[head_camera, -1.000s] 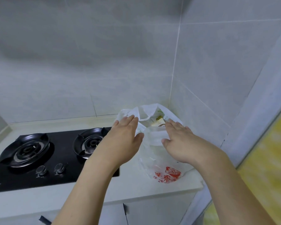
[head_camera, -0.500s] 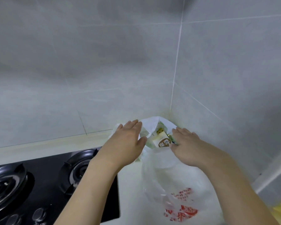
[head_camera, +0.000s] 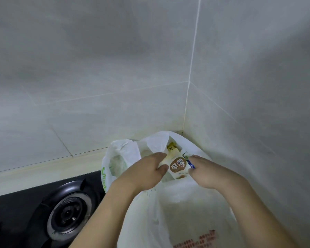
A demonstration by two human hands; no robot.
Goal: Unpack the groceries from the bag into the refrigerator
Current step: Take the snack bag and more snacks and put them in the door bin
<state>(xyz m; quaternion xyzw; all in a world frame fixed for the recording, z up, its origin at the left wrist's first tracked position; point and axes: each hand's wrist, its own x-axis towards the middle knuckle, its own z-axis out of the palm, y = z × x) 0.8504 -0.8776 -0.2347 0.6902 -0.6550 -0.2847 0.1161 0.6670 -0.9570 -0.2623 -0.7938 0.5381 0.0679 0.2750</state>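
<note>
Centrally, the left hand grips a drink carton inside the plastic bag. Right hand pinches its other edge. Tiled corner walls crowd the bag; a gas burner sits lower left.

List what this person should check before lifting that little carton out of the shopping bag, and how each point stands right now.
1. Bag mouth open: ok, the carton shows through it.
2. Left hand on the carton: ok, thumb and fingers pinch its left edge.
3. Right hand grip: cannot tell, fingertips touch the carton's right side and a blue-edged packet.
4. Carton free of the plastic: cannot tell, its lower end is hidden.
5. Stove burner beside the bag is off: ok, no flame seen.
6. Refrigerator ready: cannot tell, out of view.
</note>
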